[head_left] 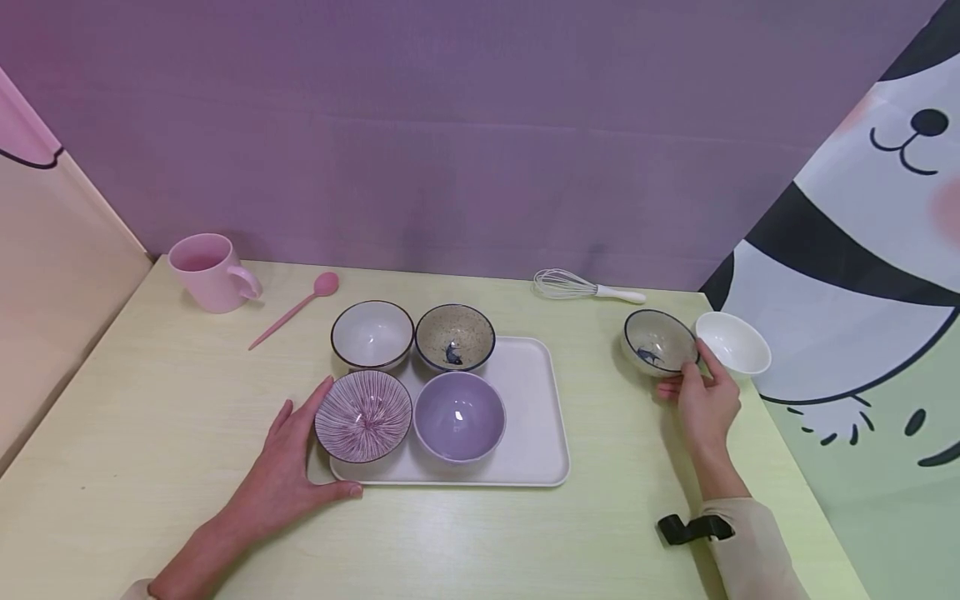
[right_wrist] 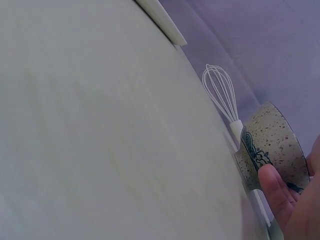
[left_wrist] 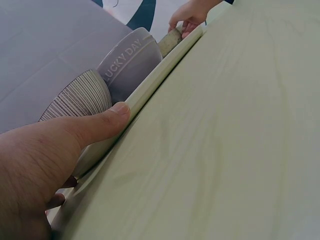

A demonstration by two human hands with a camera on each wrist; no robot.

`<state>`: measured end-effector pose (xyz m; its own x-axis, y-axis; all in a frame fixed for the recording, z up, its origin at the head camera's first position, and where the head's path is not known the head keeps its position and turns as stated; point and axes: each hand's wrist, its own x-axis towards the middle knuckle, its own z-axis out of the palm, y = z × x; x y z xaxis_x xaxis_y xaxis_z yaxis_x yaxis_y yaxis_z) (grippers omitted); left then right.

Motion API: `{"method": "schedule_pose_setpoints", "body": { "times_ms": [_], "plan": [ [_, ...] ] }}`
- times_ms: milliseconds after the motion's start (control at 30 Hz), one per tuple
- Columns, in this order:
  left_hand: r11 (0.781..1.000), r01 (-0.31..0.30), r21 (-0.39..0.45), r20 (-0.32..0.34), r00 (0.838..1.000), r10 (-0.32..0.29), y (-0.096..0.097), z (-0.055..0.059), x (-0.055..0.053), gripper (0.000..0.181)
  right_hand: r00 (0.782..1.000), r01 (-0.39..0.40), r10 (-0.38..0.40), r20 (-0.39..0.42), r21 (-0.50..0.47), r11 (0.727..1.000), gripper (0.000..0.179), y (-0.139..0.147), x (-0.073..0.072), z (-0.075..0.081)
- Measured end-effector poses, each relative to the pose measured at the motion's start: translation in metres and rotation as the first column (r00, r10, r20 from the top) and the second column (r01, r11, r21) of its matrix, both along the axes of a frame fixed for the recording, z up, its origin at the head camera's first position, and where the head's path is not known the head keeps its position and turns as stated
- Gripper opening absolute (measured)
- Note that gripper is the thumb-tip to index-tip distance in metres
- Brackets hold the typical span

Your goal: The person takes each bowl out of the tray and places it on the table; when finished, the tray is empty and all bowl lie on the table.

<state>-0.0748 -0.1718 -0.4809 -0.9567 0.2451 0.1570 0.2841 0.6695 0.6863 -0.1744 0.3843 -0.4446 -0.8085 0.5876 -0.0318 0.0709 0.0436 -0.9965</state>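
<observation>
My left hand (head_left: pixel 288 471) holds the front left corner of a white tray (head_left: pixel 536 417), thumb along the front rim and fingers spread up the left side. A striped bowl (head_left: pixel 363 417), a lilac bowl (head_left: pixel 459 417), a dark-rimmed white bowl (head_left: pixel 372 333) and a speckled bowl (head_left: pixel 450 329) stand together over the tray's left part. Raised lettering shows on the lilac bowl (left_wrist: pixel 132 65) in the left wrist view. At the right, my right hand (head_left: pixel 708 408) grips the near right rim of another speckled bowl (head_left: pixel 656 342) with a blue design.
A plain white bowl (head_left: pixel 735 343) sits right beside the gripped bowl, near the table's right edge. Along the back lie a whisk (head_left: pixel 577 286) and a pink spoon (head_left: pixel 300 308). A pink mug (head_left: pixel 210 275) stands at the back left, close to the purple wall (head_left: pixel 480 167).
</observation>
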Motion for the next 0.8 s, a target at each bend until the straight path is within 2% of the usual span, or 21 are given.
{"method": "schedule_pose_setpoints", "body": {
  "times_ms": [367,800],
  "plan": [
    [1.000,0.008,0.004,-0.012,1.000,-0.008,-0.0002,-0.0015,-0.0004,0.146,1.000,-0.017,0.017,0.022,0.003,1.000,0.055,0.0029,0.0002,-0.0012],
    [1.000,0.004,0.012,-0.010,1.000,-0.004,-0.0007,-0.0009,0.0003,0.146,0.998,-0.056,0.055,0.028,0.061,0.997,0.056,0.0041,0.0042,-0.0001]
  ]
}}
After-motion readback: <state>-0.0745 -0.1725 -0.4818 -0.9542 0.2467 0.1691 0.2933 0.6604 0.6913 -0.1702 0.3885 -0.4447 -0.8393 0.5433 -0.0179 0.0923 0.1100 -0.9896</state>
